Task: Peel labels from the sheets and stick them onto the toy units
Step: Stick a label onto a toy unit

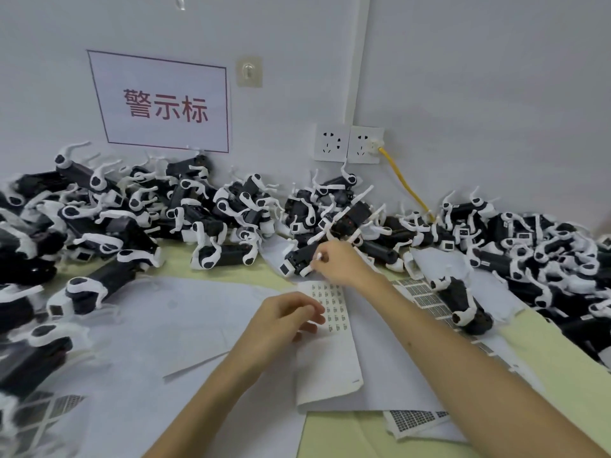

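A label sheet (334,312) with rows of small labels lies on the table in front of me. My left hand (284,320) rests on its left edge with fingers loosely curled, holding the sheet down. My right hand (337,261) reaches past the sheet's far end and pinches a small white label against a black-and-white toy unit (299,257) lying at the front of the pile. Whether the label is stuck down is too small to tell.
Heaps of black-and-white toy units (205,209) fill the back and both sides of the table. One toy unit (463,305) lies right of my right arm. Used sheets (415,421) and white paper (158,328) cover the table. A yellow cable (405,183) hangs from the wall socket.
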Motion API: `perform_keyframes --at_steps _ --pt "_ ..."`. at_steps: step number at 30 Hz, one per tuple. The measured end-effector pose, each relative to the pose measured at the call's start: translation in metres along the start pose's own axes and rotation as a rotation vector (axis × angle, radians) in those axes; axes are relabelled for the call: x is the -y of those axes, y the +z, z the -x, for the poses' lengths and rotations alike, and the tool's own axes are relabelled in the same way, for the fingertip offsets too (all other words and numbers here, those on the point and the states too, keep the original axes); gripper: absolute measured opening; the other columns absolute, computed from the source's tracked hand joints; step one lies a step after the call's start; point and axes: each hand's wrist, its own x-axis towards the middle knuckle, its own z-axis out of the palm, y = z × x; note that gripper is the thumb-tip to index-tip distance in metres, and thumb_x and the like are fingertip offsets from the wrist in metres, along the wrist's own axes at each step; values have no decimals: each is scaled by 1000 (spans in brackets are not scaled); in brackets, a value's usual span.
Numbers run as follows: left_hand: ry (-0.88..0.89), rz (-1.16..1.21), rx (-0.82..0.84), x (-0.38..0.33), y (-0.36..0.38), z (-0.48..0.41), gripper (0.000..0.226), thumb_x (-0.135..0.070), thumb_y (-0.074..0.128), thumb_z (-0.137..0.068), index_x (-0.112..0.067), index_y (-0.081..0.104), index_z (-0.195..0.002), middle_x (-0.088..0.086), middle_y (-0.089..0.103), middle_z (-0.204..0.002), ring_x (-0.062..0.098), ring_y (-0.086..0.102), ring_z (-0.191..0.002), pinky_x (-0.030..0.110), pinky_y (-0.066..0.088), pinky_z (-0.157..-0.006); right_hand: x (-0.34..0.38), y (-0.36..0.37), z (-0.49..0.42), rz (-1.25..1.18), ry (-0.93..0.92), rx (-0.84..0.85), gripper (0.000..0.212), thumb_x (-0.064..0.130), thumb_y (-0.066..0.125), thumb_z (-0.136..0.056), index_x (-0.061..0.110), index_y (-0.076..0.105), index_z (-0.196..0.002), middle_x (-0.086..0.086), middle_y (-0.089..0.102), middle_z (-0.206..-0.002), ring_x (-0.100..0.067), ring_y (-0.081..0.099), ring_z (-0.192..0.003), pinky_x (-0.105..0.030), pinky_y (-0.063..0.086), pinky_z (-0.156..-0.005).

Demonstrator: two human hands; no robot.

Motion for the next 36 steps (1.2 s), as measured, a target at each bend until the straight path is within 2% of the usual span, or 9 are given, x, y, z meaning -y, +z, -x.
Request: perform_keyframes --at_steps 7,11,17,20,23,26,29,33,36 --pt "18 100 -83 1 -1 1 18 -7 57 -103 -16 72 -106 4 78 -101 19 76 -91 30 57 -82 27 -22 2 -215 -110 -284 36 26 53 -105 3 53 -78 -14 61 -69 -34 60 -66 -44 48 -66" --pt "122 119 -322 -3 -5 2 23 -14 69 -98 -25 64 -118 -4 70 -117 12 70 -102 14 53 -69 55 -60 21 -413 -158 -336 33 24 52 -105 13 51 -73 -5 52 -63 -23 62 -57 -36 46 -61" --pt "286 188 -287 -10 -10 3 50 -40 79 -87 -33 61 -133 -16 66 -134 -1 56 -130 30 44 -105 85 -78 69 -774 -194 -53 27 19 53 -107 7 62 -84 -9 57 -75 -23 59 -52 -36 54 -58" --pt "383 173 -311 -10 -10 4 37 -38 73 -86 -25 67 -120 -8 74 -115 14 68 -113 31 48 -102 87 -77 84 -912 -196 129 25 19 53 -107 8 65 -90 -4 60 -76 -22 62 -56 -30 56 -59" --pt "403 261 -340 -10 -8 2 18 -20 80 -90 -18 70 -104 2 78 -95 14 75 -86 22 56 -78 79 -74 88 -1012 -201 178 23 21 52 -108 6 69 -107 -11 66 -90 -24 66 -67 -31 58 -66" --pt "304 299 -462 -9 -10 -2 6 -24 70 -97 -18 71 -95 -9 76 -73 0 69 -65 9 49 -58 54 -67 83 -854 -119 -58 14 20 57 -104 13 68 -111 -13 70 -95 -16 68 -64 -26 57 -61" --pt "136 348 -561 -1 -21 -7 35 -42 63 -101 -14 69 -82 -4 67 -60 7 57 -48 13 41 -46 13 -50 80 -391 75 -258 13 27 62 -99 20 66 -109 -8 70 -87 -13 60 -58 -30 53 -62" --pt "-117 337 -547 9 -33 -14 42 -50 58 -102 -11 69 -90 -5 64 -53 14 54 -48 27 39 -56 -19 -21 86 -277 294 -32 34 45 64 -94 26 53 -120 -1 72 -84 -15 63 -53 -28 49 -59" --pt "-218 288 -428 12 -39 -19 40 -44 59 -102 -7 73 -101 3 60 -50 25 53 -64 32 35 -58 -20 -11 88 -426 252 40 35 24 70 -92 24 55 -123 -3 75 -85 -15 65 -48 -19 44 -44"
